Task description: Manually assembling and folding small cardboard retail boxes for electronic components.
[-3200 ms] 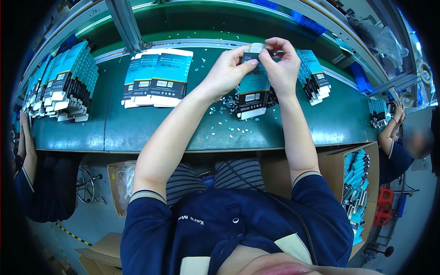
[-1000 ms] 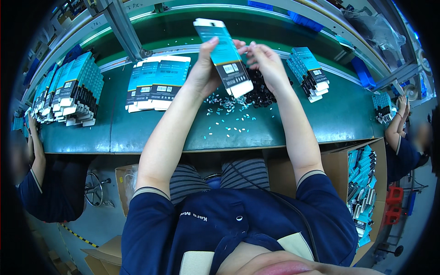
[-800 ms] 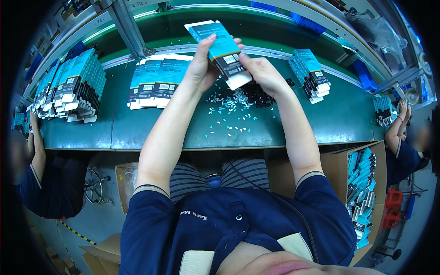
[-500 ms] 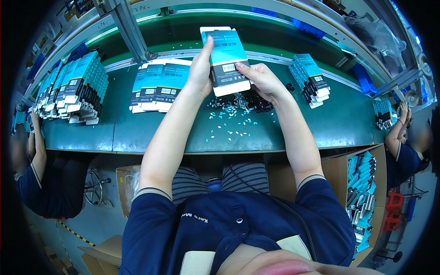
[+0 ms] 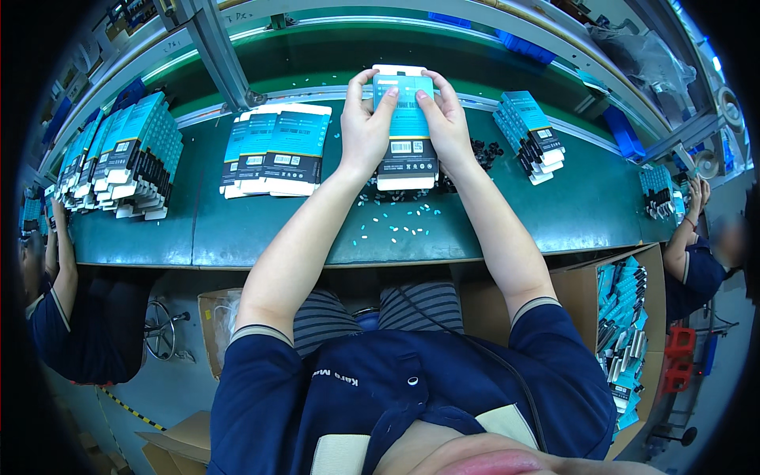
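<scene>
Between my hands is a flat teal-and-black cardboard box (image 5: 406,154) with a white hang tab at its far end. My left hand (image 5: 368,127) grips its left edge, the thumb pressed on the printed face. On the right edge, my right hand (image 5: 445,127) does the same, fingers curled behind. Under and around the box, small teal and white bits (image 5: 396,229) lie scattered on the green table. A heap of small black pieces (image 5: 484,154) shows partly beside my right wrist. Left of my arms lie several overlapping flat boxes (image 5: 273,150).
Tall stacks of the same boxes (image 5: 127,154) stand at the table's far left, and a smaller stack (image 5: 529,134) at the right. A carton (image 5: 653,317) of boxes sits by my right side. Co-workers sit at both ends. A metal post (image 5: 218,55) rises behind the table.
The box has come nearer and turned straight. My right hand has moved from its near corner up to the far right edge, and both thumbs now lie on its face.
</scene>
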`<state>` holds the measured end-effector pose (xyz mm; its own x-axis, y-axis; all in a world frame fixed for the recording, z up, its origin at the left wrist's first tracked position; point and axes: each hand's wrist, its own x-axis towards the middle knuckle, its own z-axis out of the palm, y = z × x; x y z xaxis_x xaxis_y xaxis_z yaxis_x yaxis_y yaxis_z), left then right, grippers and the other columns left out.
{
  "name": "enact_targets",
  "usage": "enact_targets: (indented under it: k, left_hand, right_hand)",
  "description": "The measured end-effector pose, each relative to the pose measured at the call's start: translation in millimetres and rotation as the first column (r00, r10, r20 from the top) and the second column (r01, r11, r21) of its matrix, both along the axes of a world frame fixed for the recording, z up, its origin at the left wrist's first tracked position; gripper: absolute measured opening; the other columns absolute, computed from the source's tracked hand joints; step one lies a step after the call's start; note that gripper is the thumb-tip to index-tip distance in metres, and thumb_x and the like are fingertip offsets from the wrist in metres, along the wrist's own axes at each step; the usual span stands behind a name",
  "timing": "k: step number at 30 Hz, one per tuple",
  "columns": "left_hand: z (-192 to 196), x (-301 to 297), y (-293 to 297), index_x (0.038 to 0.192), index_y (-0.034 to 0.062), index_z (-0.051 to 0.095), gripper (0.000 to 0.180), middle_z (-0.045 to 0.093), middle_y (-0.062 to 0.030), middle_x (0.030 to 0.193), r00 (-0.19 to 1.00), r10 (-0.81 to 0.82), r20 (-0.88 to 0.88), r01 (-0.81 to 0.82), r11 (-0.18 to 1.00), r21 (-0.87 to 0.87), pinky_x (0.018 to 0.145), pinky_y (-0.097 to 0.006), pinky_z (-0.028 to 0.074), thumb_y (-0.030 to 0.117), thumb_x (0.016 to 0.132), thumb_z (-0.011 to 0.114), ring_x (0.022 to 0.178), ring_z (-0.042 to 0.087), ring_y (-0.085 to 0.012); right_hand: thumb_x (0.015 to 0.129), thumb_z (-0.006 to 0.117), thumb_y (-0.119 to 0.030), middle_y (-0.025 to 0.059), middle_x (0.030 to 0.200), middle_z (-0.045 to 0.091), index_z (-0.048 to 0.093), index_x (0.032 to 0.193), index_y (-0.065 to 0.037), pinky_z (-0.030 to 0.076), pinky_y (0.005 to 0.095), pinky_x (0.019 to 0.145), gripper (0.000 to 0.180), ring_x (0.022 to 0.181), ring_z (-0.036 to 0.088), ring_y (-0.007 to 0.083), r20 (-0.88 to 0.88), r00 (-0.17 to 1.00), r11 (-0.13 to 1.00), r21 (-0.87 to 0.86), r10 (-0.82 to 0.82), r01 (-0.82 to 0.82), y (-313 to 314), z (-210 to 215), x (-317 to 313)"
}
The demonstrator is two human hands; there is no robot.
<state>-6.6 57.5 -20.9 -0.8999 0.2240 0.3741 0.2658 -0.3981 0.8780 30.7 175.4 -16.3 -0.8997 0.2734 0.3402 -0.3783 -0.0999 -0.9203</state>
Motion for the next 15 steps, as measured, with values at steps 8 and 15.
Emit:
enact_targets:
  k: [8,15]
  left_hand:
    - [-11.7,-3.4,4.6,0.090,0.0052,0.048,0.019,0.049,0.0007,0.070,0.969,0.106,-0.223,-0.127,0.988,-0.084,0.056,-0.019,0.033,0.023,0.096,0.049,0.063,0.040,-0.0033]
    - [-3.2,2.4,0.0,0.107,0.0033,0.048,0.020,0.057,-0.0016,0.076,0.992,0.038,-0.121,-0.041,0.999,-0.027,0.057,-0.018,0.037,0.018,0.095,0.052,0.068,0.048,-0.0029]
  right_hand:
    - [0.096,0.048,-0.028,-0.0002,0.079,0.056,0.050,0.102,-0.006,0.044,0.0195,0.067,0.022,0.073,0.053,0.0046,0.014,0.979,0.959,0.204,-0.205,0.198,5.1,-5.6,-0.6]
    - [0.093,0.056,-0.023,0.0008,0.086,0.063,0.063,0.098,-0.002,0.045,0.0200,0.072,0.023,0.078,0.056,0.0048,-0.029,0.983,0.982,0.051,-0.183,0.184,-2.7,2.9,9.5]
